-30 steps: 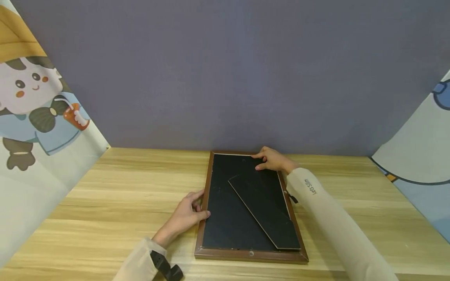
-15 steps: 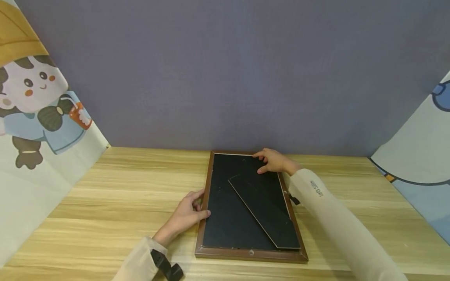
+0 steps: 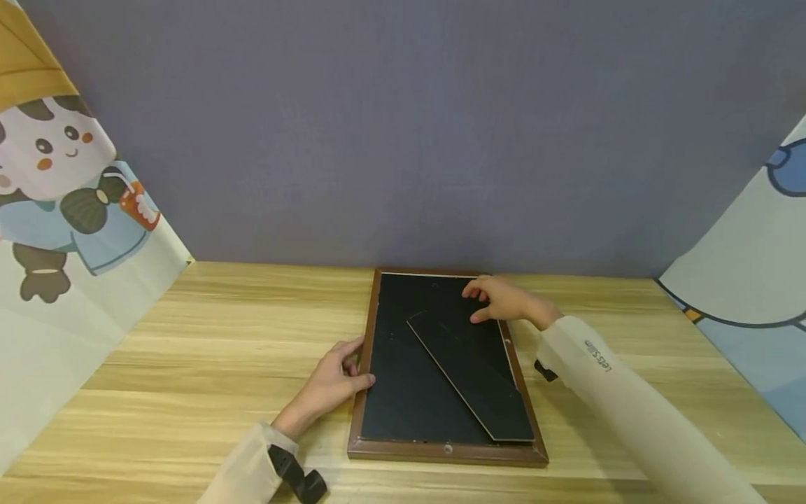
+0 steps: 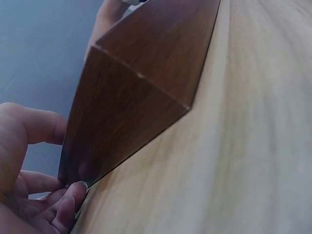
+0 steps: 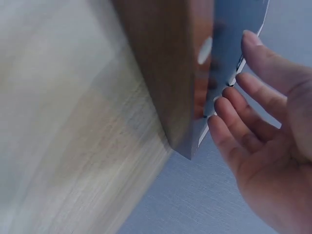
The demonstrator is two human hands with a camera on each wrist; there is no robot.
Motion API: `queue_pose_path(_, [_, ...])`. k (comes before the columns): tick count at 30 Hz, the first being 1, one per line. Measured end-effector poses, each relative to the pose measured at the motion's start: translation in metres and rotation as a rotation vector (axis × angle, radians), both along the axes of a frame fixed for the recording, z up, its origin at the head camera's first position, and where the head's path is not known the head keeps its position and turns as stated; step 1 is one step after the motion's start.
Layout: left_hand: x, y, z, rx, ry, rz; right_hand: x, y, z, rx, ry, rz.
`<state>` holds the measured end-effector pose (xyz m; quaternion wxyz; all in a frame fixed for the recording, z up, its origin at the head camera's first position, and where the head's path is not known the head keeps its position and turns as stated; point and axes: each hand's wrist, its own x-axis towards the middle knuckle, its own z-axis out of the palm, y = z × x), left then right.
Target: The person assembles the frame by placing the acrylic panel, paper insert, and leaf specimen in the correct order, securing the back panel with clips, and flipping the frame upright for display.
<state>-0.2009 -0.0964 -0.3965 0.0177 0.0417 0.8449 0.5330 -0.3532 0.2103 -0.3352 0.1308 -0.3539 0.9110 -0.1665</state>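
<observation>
A picture frame [image 3: 448, 449] with a brown wooden border lies back side up on the table, its backing board [image 3: 403, 392] black. Slanting across that board is a black stand flap [image 3: 472, 381], its lower end near the frame's bottom right corner. My left hand [image 3: 330, 381] grips the frame's left border, thumb on top and fingers against the side; in the left wrist view the brown side [image 4: 122, 117] rises beside the fingers. Over the frame's top right part, my right hand [image 3: 500, 297] is loosely bent with nothing in it. The right wrist view has its fingers [image 5: 234, 117] apart from one another.
The wood-grain table [image 3: 252, 336] extends to both sides of the frame. A grey upright panel [image 3: 403, 140] stands right behind its top edge. Printed cartoon panels [image 3: 82, 203] flank the table. A black wrist camera [image 3: 299, 476] sits on the left sleeve.
My right hand has come off the frame's top edge and shifted a little right and towards me. The left hand keeps its hold, and the frame stays in place.
</observation>
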Motion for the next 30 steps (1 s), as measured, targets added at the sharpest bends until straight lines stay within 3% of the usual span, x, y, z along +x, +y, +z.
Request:
queue_pose_path(8, [-0.001, 0.001, 0.0, -0.001, 0.01, 0.002, 0.022, 0.008, 0.001, 0.005, 0.017, 0.055])
queue_pose_path(22, [0.001, 0.001, 0.001, -0.009, 0.005, -0.007, 0.061, 0.027, -0.012, -0.103, 0.037, 0.096])
queue_pose_path(30, [0.001, 0.002, 0.001, -0.012, 0.003, -0.007, 0.081, 0.041, -0.011, -0.134, 0.052, 0.127])
